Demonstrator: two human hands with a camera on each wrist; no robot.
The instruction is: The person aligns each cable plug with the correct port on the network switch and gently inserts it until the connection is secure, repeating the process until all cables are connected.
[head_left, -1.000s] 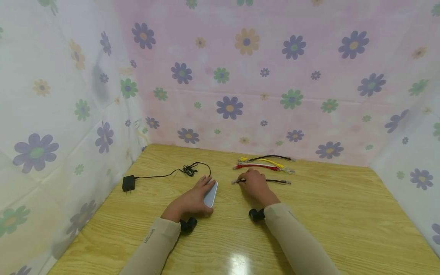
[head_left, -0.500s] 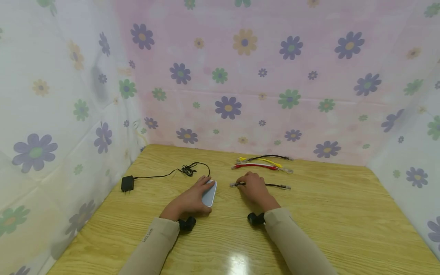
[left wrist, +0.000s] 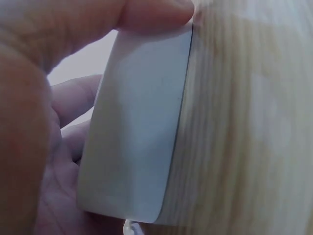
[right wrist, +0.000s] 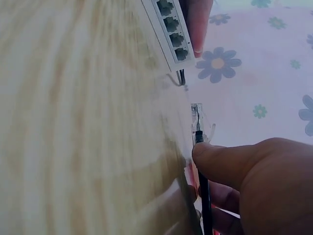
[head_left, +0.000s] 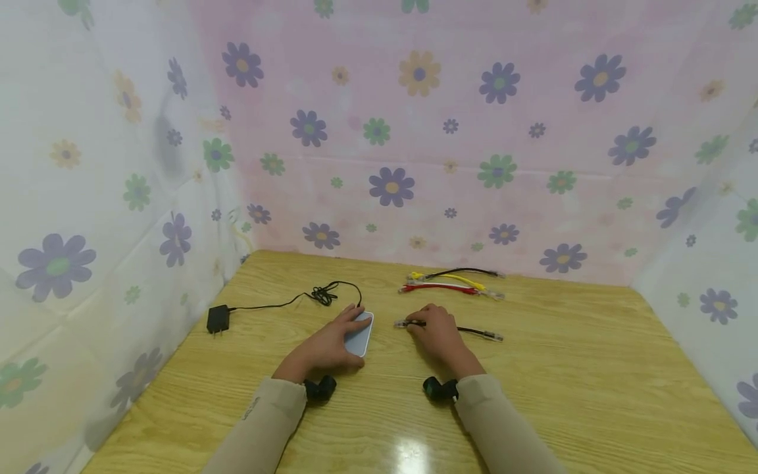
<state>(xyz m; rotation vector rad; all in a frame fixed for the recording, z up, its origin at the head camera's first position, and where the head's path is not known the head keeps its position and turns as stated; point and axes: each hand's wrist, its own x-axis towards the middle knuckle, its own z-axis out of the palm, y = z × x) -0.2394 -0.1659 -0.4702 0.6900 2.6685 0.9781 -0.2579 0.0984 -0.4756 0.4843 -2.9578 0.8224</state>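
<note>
My left hand (head_left: 324,343) grips a small white network switch (head_left: 358,340) by its two ends, thumb at the near end. In the left wrist view the flat top of the switch (left wrist: 134,127) shows between thumb and fingers. Its row of ports (right wrist: 176,39) faces right, as the right wrist view shows. To the right of it, my right hand (head_left: 441,334) pinches a short black Ethernet cable (head_left: 478,332) just behind one clear plug (right wrist: 196,113). That plug points left at the ports, with a gap between. The cable's other end trails right, past the hand.
A black power adapter (head_left: 218,318) lies on the table at the left. Its bundled cord (head_left: 322,294) runs to the far end of the switch. Behind my right hand lie a red cable (head_left: 441,286), a yellow cable (head_left: 458,278) and another black cable (head_left: 464,269), beside a white one.
My right hand has drawn the black Ethernet cable a little toward me, away from the other cables. The left hand keeps its place on the switch.
</note>
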